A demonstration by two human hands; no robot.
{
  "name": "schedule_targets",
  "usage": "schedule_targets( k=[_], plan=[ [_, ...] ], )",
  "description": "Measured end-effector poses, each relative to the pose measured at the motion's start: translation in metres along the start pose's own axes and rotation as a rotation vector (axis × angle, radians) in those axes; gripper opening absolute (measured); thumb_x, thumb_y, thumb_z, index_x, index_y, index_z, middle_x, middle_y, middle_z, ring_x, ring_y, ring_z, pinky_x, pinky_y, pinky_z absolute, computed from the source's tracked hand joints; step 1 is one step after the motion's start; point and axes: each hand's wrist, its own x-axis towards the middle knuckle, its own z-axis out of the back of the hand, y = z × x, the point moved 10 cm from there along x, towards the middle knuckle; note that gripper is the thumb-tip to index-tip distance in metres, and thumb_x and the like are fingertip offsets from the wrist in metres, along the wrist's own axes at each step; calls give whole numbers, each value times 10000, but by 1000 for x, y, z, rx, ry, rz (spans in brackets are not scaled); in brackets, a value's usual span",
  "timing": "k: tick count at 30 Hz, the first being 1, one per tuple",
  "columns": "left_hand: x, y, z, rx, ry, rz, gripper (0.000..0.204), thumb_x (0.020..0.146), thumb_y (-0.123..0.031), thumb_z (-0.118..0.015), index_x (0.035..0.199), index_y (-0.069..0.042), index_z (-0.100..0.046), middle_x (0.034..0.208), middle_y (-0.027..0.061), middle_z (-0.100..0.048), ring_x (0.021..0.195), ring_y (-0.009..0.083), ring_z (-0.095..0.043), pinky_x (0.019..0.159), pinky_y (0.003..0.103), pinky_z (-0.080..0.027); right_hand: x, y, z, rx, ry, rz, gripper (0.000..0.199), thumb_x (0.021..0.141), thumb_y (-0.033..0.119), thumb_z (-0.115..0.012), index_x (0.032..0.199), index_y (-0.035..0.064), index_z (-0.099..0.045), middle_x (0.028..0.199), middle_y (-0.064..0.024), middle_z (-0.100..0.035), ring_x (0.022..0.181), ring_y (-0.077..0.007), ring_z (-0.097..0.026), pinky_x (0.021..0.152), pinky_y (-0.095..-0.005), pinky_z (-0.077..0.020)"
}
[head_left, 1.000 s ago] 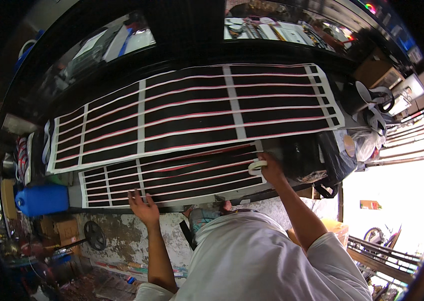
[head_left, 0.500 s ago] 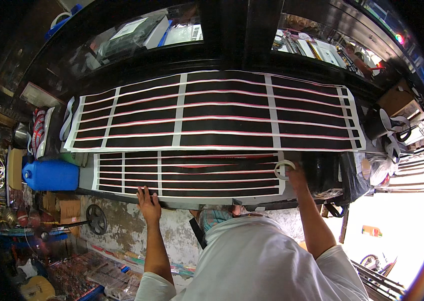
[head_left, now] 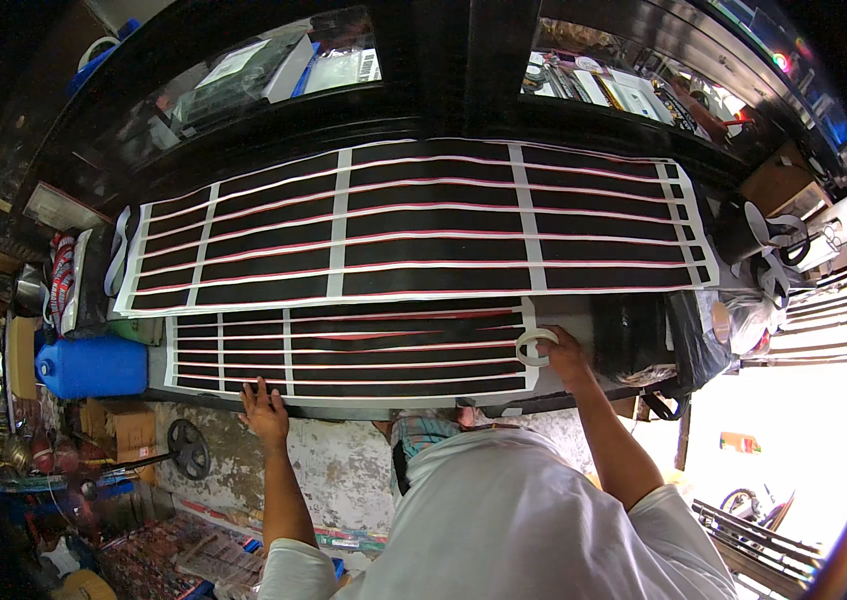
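My left hand rests with fingers spread at the near edge of a smaller black sheet with white and red lines. In my right hand is a roll of white tape, gripped by its right side over the white strip at that sheet's right end. A dark band across the sheet's middle looks uneven, with red showing beside it. Behind lies a larger sheet of the same striped pattern, its near edge overlapping the smaller one.
A blue jerrycan stands left of the sheets. Black plastic-wrapped bundles lie to the right, near a dark cup-like holder and scissors. A dark glass-fronted cabinet rises behind the table.
The whole view has shifted, so the sheets and both hands appear farther left. My right hand still holds the tape roll at the smaller sheet's right end; my left stays by its near edge.
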Motion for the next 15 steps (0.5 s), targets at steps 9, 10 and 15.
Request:
schedule_targets(
  k=[9, 10, 15],
  plan=[
    [-38, -80, 4, -80, 33, -124, 640, 1118, -413, -562, 1673, -118, -440, 1758, 238, -333, 1642, 456, -269, 1246, 778, -199, -27, -45, 44, 192, -85, -166, 274, 950, 58, -666, 1212, 38, -742, 962, -91, -744, 772, -191, -687, 657, -349, -542],
    [-43, -93, 4, -98, 60, -133, 639, 1120, -412, -560, 1671, -111, -442, 1759, 237, -331, 1644, 453, -266, 1248, 773, -201, -27, -57, 45, 184, -83, -192, 250, 954, 66, -668, 1191, 41, -742, 947, -86, -736, 763, -189, -679, 641, -357, -532],
    [-48, -124, -8, -95, 142, -182, 648, 1128, -357, -544, 1694, -80, -397, 1768, 228, -320, 1652, 439, -254, 1285, 706, -210, -27, -75, 60, 157, -219, -182, 168, 969, 115, -699, 1123, 67, -746, 910, -68, -715, 736, -191, -662, 588, -380, -495]
  ],
)
